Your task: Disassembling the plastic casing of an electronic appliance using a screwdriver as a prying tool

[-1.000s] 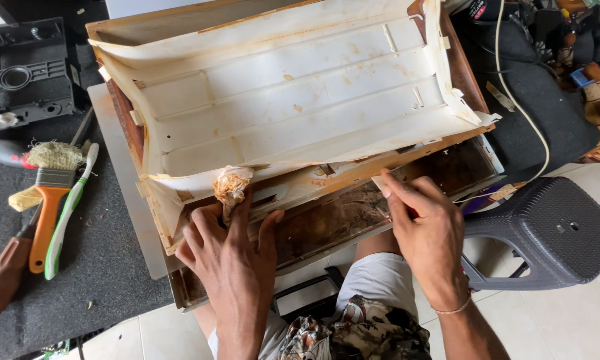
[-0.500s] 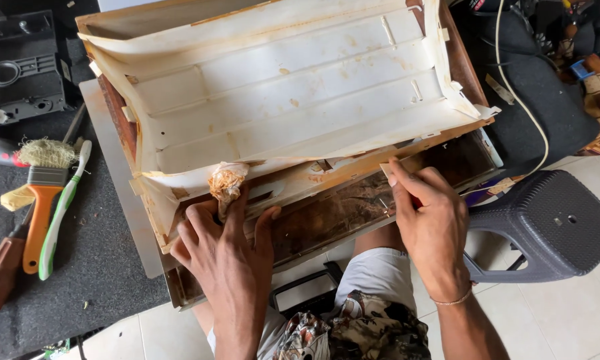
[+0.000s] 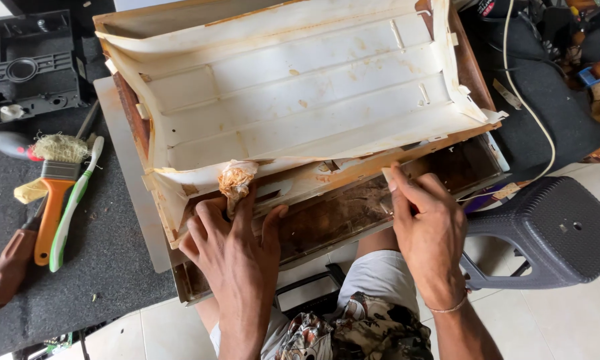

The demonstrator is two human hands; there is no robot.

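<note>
I see the big cream plastic housing (image 3: 300,100) filling the upper middle of the frame, tipped up on its long edge. It is yellowed, blotched with rust-orange stains, ribbed lengthwise inside, and it sits over a brown, grimy metal tray (image 3: 353,213) that runs along its lower edge. My left hand (image 3: 236,250), lower centre-left, presses a stained wad of rag (image 3: 235,179) against the housing's lower lip, with the fingers pinching the rag and the palm flat on the tray's edge. My right hand (image 3: 426,230), lower centre-right, has its fingers drawn together, with the tips pushed against the housing's lower edge; I cannot tell whether they hold anything small.

At the left edge of the frame, on a dark mat (image 3: 60,293), lie an orange-handled paintbrush (image 3: 52,207), a green toothbrush (image 3: 73,207) and a brown-handled tool (image 3: 6,273). A grey plastic stool (image 3: 553,233) stands at the lower right.

Against the frame half a second ago, the rag hand has barely shifted along the lip, while the right hand sits at nearly the same spot, fingertips still tucked to the edge. The housing itself has not moved.
</note>
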